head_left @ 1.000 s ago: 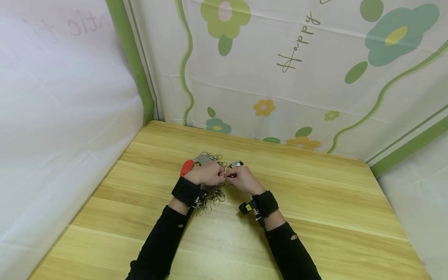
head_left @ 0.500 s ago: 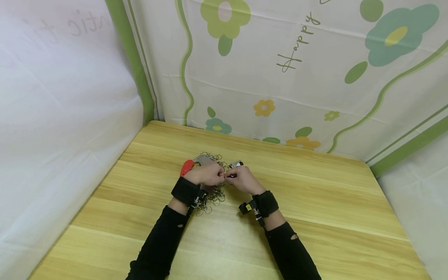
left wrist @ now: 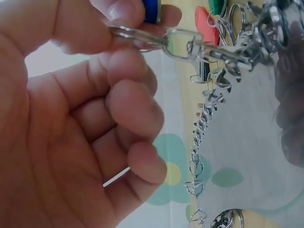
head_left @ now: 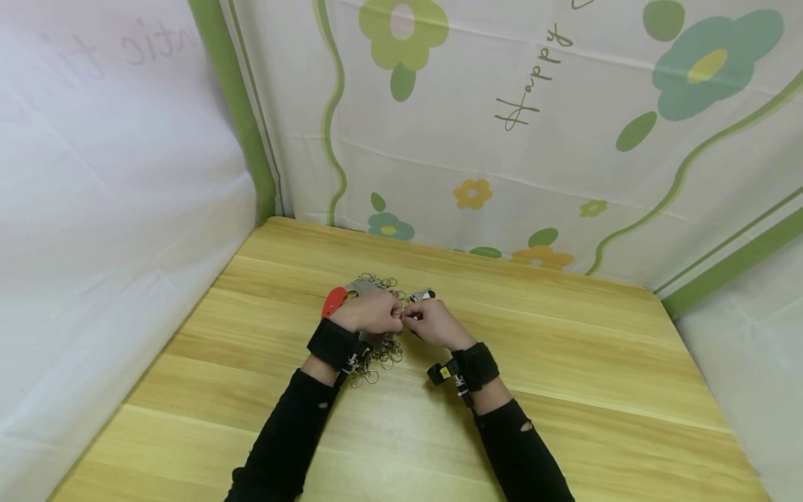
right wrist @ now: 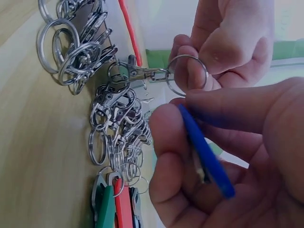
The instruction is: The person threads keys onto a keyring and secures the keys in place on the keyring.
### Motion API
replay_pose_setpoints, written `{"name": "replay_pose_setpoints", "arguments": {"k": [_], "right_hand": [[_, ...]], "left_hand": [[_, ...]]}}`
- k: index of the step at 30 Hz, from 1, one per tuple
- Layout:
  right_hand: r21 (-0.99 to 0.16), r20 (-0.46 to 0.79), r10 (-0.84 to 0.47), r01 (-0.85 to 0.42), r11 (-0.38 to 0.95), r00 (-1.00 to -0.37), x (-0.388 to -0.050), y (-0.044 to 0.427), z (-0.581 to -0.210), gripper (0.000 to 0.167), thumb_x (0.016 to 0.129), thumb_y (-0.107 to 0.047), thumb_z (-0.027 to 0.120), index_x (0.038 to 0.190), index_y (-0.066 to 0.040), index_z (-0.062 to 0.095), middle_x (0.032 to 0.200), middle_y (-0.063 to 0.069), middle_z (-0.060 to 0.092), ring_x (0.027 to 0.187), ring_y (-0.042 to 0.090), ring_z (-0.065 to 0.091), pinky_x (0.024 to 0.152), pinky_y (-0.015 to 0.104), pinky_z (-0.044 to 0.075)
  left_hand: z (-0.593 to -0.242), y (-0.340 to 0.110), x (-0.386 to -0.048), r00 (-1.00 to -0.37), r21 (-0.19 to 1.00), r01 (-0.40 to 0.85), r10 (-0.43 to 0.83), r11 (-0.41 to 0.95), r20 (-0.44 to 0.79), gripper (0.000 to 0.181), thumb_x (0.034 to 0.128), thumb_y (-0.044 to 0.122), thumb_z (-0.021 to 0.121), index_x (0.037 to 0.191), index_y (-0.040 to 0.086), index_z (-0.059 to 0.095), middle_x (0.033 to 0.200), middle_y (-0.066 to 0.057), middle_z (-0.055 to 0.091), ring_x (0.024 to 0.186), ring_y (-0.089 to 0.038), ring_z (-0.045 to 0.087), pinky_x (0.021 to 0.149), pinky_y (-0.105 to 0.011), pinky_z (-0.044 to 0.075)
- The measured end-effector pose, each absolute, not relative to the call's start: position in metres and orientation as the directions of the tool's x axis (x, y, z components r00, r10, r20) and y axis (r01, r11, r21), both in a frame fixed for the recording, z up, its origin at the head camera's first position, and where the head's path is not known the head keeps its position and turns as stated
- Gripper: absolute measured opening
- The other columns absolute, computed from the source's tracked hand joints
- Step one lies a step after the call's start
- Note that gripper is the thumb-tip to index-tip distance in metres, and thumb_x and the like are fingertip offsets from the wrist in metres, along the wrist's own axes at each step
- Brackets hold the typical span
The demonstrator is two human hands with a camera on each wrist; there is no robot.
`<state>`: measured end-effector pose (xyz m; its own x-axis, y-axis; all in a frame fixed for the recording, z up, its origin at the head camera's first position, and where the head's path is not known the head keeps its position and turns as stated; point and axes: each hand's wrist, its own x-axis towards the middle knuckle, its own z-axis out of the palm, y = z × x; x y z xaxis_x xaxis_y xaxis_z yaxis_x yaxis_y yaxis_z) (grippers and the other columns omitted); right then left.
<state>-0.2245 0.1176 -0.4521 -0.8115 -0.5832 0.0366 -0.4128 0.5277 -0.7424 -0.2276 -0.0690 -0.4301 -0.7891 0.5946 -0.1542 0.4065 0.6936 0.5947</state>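
In the right wrist view, a split key ring [right wrist: 206, 76] on a metal swivel clasp [right wrist: 142, 73] is pinched by my left hand [head_left: 373, 314]. The left wrist view shows the same ring [left wrist: 137, 34] between thumb and index finger, the other fingers loosely curled. My right hand [head_left: 439, 326] holds a flat blue piece [right wrist: 206, 152] with a metal part on its underside, close to the ring. The blue piece [left wrist: 152, 10] shows only partly in the left wrist view; whether it touches the ring is hidden by the fingertips. The clasp joins a cluster of metal clasps and rings [right wrist: 118, 114].
A grey plate [head_left: 366, 286] edged with several rings lies under the left hand, beside a red piece [head_left: 334, 301]. Green [right wrist: 105, 206] and red [right wrist: 123, 202] flat pieces hang on rings nearby. Wooden table [head_left: 564, 362] meets fabric walls [head_left: 439, 153] at the back and sides.
Both hands stay almost in place, fingertips together. Only slight finger movement shows at the right hand.
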Motion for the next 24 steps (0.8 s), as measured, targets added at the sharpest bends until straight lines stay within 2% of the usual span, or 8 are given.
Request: {"name": "replay_pose_setpoints", "arguments": {"k": [4, 8, 11, 16, 24], "right_hand": [[-0.74, 0.031, -0.581, -0.409, 0.533, -0.813, -0.223, 0.1173, -0.4488, 0.02, 0.095, -0.012, 0.057, 0.083, -0.005, 0.071, 0.055, -0.003, 0.046, 0.044, 0.009, 0.037, 0.047, 0.022, 0.031], [-0.737, 0.023, -0.555, -0.389, 0.553, -0.832, -0.2214, 0.1169, -0.4455, 0.016, 0.094, -0.013, 0.06, 0.084, -0.011, 0.072, 0.065, -0.005, 0.059, 0.054, 0.008, 0.051, 0.052, 0.023, 0.042], [-0.743, 0.014, -0.535, -0.366, 0.56, -0.845, -0.2205, 0.1164, -0.444, 0.014, 0.093, -0.014, 0.061, 0.085, -0.013, 0.073, 0.075, -0.004, 0.064, 0.061, 0.01, 0.056, 0.056, 0.025, 0.046], [-0.749, 0.007, -0.514, -0.345, 0.566, -0.858, -0.2194, 0.1156, -0.4428, 0.014, 0.093, -0.013, 0.061, 0.085, -0.011, 0.072, 0.074, -0.003, 0.065, 0.057, 0.012, 0.052, 0.053, 0.025, 0.041], [-0.763, -0.037, -0.445, -0.262, 0.591, -0.895, -0.2186, 0.1099, -0.4451, 0.014, 0.092, -0.013, 0.062, 0.083, -0.01, 0.071, 0.072, -0.002, 0.065, 0.058, 0.012, 0.054, 0.052, 0.024, 0.041]], "left_hand": [[-0.4291, -0.0688, -0.2279, -0.793, 0.587, 0.398, 0.586, 0.705, -0.166, 0.027, 0.0819, 0.011, 0.057, 0.06, 0.015, 0.042, 0.053, 0.005, 0.032, 0.046, -0.011, 0.027, 0.051, -0.024, 0.026], [-0.4289, -0.0684, -0.2282, -0.797, 0.575, 0.395, 0.578, 0.717, -0.174, 0.027, 0.0815, 0.011, 0.058, 0.06, 0.014, 0.042, 0.053, 0.005, 0.033, 0.045, -0.011, 0.028, 0.05, -0.024, 0.027], [-0.43, -0.0682, -0.2286, -0.8, 0.568, 0.392, 0.573, 0.724, -0.179, 0.025, 0.0813, 0.011, 0.058, 0.061, 0.014, 0.044, 0.053, 0.005, 0.035, 0.045, -0.01, 0.031, 0.049, -0.023, 0.028], [-0.4308, -0.0675, -0.2285, -0.805, 0.565, 0.381, 0.563, 0.732, -0.186, 0.025, 0.0817, 0.011, 0.058, 0.061, 0.014, 0.044, 0.053, 0.005, 0.035, 0.044, -0.01, 0.031, 0.048, -0.023, 0.027], [-0.4275, -0.0655, -0.2272, -0.812, 0.55, 0.374, 0.551, 0.747, -0.195, 0.026, 0.0824, 0.01, 0.058, 0.062, 0.013, 0.042, 0.052, 0.004, 0.032, 0.044, -0.011, 0.027, 0.048, -0.024, 0.026]]}}
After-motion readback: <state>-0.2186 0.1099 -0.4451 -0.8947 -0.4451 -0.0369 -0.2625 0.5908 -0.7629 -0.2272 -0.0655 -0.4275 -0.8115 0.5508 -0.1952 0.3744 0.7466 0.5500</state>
